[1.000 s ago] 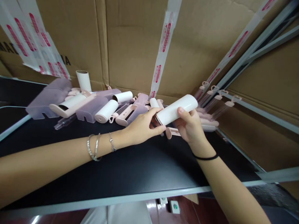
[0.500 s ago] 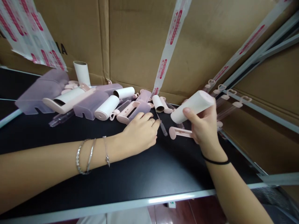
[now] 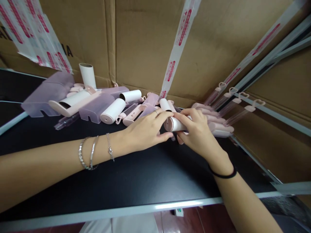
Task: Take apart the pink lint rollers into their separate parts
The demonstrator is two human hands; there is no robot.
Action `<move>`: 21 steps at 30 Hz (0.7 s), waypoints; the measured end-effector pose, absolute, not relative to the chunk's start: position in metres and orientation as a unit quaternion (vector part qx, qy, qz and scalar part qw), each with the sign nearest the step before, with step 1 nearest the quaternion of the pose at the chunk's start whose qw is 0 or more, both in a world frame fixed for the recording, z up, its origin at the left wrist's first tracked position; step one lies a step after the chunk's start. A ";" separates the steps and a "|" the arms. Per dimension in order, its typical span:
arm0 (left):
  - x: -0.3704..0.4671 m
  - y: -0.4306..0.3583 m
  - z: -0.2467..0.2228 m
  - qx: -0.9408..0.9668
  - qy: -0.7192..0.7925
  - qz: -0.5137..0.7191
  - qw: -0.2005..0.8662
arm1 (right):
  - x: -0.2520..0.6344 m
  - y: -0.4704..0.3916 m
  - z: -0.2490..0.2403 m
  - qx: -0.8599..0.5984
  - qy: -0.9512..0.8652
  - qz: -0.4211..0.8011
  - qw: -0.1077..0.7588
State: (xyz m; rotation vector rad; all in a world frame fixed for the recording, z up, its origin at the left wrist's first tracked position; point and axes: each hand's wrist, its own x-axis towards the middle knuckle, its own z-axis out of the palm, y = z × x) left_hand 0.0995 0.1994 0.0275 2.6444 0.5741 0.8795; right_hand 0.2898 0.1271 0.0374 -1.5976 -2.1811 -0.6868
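A white roll with a pink end disc lies sideways just above the black shelf. My right hand is closed around it from the right. At its left end, the fingers and thumb of my left hand close on the pink end disc. Part of a pale pink frame shows beneath the roll, mostly covered by my right hand. Just behind my fingers stands another white roll. To the left of my left hand lies a pink roller frame.
Purple translucent covers, white rolls and pink parts lie heaped along the back left. Several pink pieces with clear stems and heart-shaped loops line up at the right. Cardboard backs the black shelf; metal rails rise at the right.
My right hand has lowered the roll and brought it left, turning its pink end toward my left hand. My left hand has shifted slightly right and up to meet that end.
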 end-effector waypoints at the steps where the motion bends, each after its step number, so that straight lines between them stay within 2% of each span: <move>1: 0.100 0.199 0.028 0.916 0.209 0.306 0.155 | 0.288 0.126 0.037 -0.563 -0.770 -0.252 0.162; 7: 0.102 0.200 0.023 0.891 0.225 0.333 0.211 | 0.281 0.123 0.036 -0.563 -0.769 -0.278 0.121; 21: 0.102 0.201 0.020 0.900 0.222 0.330 0.177 | 0.274 0.122 0.035 -0.544 -0.769 -0.320 0.101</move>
